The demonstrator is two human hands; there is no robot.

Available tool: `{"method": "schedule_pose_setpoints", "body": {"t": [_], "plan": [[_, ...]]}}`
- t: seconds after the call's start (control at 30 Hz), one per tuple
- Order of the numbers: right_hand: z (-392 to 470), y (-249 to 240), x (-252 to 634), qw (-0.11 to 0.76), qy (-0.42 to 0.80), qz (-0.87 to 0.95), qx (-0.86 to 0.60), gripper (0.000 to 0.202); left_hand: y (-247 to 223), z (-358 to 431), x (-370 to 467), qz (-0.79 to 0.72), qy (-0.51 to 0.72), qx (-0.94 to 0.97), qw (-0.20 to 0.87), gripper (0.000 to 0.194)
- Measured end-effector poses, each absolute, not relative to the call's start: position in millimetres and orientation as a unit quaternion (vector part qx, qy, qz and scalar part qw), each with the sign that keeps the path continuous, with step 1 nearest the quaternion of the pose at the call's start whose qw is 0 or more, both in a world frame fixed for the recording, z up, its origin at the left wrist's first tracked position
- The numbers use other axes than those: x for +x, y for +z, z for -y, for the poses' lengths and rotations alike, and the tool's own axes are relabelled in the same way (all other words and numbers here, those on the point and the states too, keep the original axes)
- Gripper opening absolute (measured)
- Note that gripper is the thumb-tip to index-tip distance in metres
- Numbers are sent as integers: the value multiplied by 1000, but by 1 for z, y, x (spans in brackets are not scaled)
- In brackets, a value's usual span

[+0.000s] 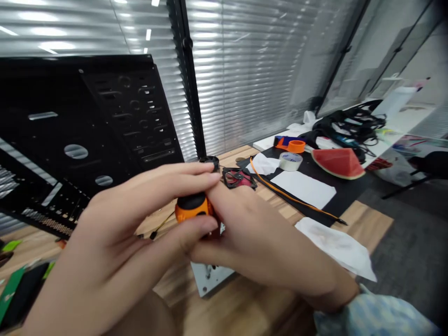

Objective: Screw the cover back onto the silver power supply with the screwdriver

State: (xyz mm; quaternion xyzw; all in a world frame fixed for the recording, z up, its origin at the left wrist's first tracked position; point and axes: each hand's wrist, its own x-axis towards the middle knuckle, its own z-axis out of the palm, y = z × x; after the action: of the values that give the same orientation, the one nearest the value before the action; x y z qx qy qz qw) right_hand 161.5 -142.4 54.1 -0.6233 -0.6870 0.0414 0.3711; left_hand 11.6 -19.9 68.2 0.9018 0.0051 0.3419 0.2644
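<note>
An orange-and-black screwdriver [192,209] shows its handle between my two hands; its shaft and tip are hidden. My left hand [136,224] comes in from the lower left, with its fingers over the handle and its thumb along the near side. From the right, my right hand [241,228] is closed round the same handle, its fingers partly covered by the left. Under the hands lies a light grey metal plate [210,280] with small fittings on it, mostly hidden.
A black computer case panel [101,107] stands upright at the left, before window blinds [245,70]. Behind the hands is a small fan [240,178]. Rightward lie an orange cable [290,192], paper sheets [304,186], tape rolls [290,161] and a watermelon-slice object [338,162]. A green board [12,289] lies lower left.
</note>
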Motion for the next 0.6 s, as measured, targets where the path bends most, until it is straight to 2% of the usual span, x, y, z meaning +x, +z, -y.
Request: {"method": "schedule_pose_setpoints", "body": {"t": [0.23, 0.37, 0.6], "plan": [[142, 54, 165, 392, 5, 676, -624, 24, 78, 32, 23, -24, 367, 890, 270, 32], [142, 55, 166, 413, 18, 671, -616, 26, 77, 33, 27, -15, 375, 887, 269, 39], [147, 61, 174, 488, 44, 640, -592, 32, 75, 36, 36, -2, 421, 859, 291, 37]]}}
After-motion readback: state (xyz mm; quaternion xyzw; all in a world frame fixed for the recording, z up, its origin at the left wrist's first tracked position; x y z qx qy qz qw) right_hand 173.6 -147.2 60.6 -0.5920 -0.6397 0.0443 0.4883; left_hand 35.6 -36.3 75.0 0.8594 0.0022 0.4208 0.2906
